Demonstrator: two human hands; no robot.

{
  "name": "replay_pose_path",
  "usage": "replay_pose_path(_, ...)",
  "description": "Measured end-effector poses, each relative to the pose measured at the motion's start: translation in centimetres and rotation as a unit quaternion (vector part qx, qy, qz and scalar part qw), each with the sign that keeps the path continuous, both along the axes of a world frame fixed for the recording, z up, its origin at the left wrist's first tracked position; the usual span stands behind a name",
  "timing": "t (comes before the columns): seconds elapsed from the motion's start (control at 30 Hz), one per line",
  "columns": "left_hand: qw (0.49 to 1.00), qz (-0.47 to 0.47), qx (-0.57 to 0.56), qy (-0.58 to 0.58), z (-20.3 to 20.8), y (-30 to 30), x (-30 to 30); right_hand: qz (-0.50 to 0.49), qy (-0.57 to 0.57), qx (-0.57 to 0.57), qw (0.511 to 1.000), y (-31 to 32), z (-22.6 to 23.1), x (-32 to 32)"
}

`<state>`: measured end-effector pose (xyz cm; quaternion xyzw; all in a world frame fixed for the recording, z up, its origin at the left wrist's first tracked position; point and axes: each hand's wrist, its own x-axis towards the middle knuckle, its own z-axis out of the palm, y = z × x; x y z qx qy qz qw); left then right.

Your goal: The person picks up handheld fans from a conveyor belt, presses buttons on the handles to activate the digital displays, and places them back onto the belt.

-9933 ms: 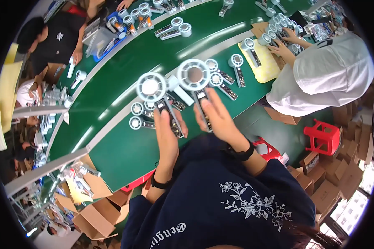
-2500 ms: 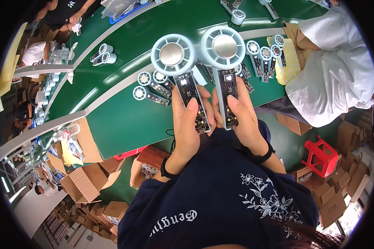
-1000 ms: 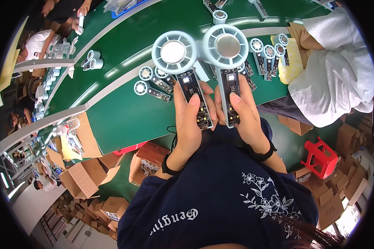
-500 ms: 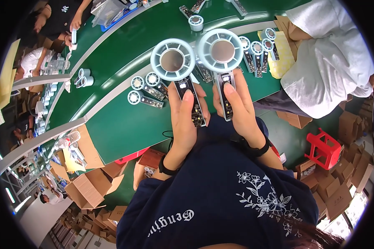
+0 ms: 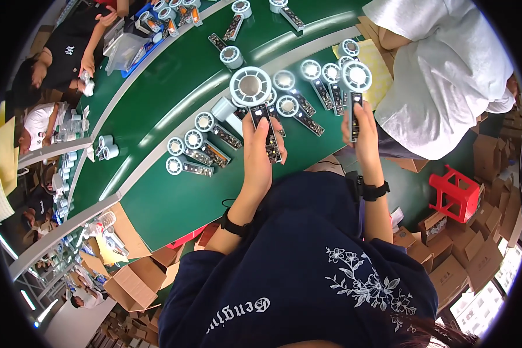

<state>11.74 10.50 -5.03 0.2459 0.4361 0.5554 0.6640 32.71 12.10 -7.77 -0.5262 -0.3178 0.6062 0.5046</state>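
Observation:
My left hand [image 5: 257, 148] grips a handheld fan [image 5: 250, 86] by its handle, thumb on the bare circuit board. Its round light-blue head with a silver disc points away from me, above the green table. Farther right, my right hand [image 5: 365, 132] holds a second handheld fan [image 5: 356, 76], also by the handle, with its board facing up. Between the hands lie several similar fans, among them one fan [image 5: 287, 106] with its handle pointing toward me. A group of fans [image 5: 194, 139] rests left of my left hand. Near the right-hand fan are more fans [image 5: 311, 70].
The green table [image 5: 156, 200] has a curved raised edge, with a conveyor-like green surface beyond carrying more fans [image 5: 231, 56]. A person in a grey shirt [image 5: 441, 81] sits close at right. A red stool [image 5: 455, 194] and cardboard boxes [image 5: 470, 255] stand on the floor.
My hands have moved apart. The right one has shifted right with its fan, toward the fans by the yellow sheet. My left hand still holds its fan. The view has shifted.

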Motion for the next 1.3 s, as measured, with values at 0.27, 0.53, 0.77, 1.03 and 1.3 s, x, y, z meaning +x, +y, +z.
replay_pose_path(0.27,0.999,-0.019,-0.043,0.007,-2.1,2.1,2.1,-0.130,-0.007,-0.111,0.985,0.2,-8.4,8.5)
replay_pose_path(0.53,0.998,-0.005,-0.057,0.036,-7.7,2.8,6.7,-0.117,-0.029,-0.133,0.984,0.3,-9.4,9.5)
replay_pose_path(0.77,0.989,0.046,-0.097,0.099,-10.6,2.6,10.2,-0.067,-0.026,-0.103,0.992,-0.5,-9.2,9.9)
replay_pose_path(1.03,0.989,0.100,-0.053,0.100,-13.2,5.0,12.4,-0.079,-0.150,-0.090,0.981,2.8,-9.7,11.9)
replay_pose_path(1.3,0.986,0.055,-0.157,0.027,-13.0,4.7,13.5,0.078,-0.276,-0.111,0.951,8.7,-10.1,16.4)
